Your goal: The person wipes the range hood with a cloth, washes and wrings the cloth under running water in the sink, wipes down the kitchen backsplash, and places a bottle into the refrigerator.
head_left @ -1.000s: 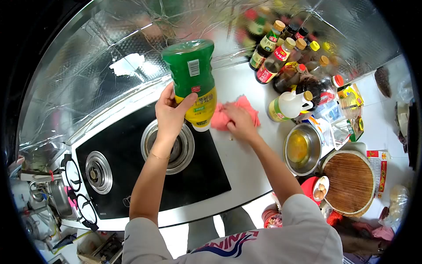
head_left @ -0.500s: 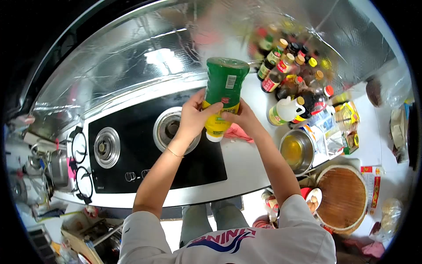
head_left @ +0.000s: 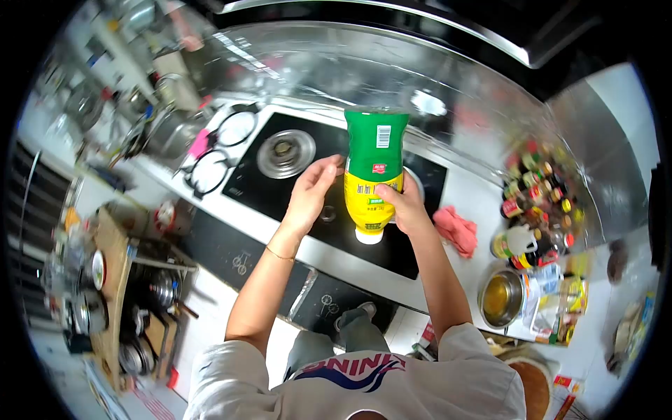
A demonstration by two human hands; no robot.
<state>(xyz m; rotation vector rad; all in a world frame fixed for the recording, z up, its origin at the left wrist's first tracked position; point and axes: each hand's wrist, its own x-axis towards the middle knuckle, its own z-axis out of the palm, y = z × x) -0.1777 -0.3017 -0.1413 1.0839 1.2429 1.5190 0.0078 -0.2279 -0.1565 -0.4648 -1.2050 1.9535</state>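
A green and yellow squeeze bottle [head_left: 374,171] with a white cap is held upside down above the stove, its cap pointing toward me. My right hand [head_left: 404,201] grips its right side, the thumb lying across the yellow label. Just left of the bottle is my left hand [head_left: 316,187], apart from it, with fingers loosely spread and nothing in them. Under both hands lies the black gas stove [head_left: 241,168] with its round metal burners. The bottle hides part of the right burner.
Sauce bottles [head_left: 539,189] crowd the right back corner. Near them stands a steel pot [head_left: 501,297] holding yellow liquid. A pink cloth [head_left: 456,229] lies right of the stove. Two black ring racks [head_left: 210,171] sit at the stove's left, beside a sink [head_left: 171,136]. A wooden shelf [head_left: 115,280] holds pots.
My left hand has let go of the bottle and moved left of it. The right hand keeps hold of it. The view has turned toward the left side of the kitchen.
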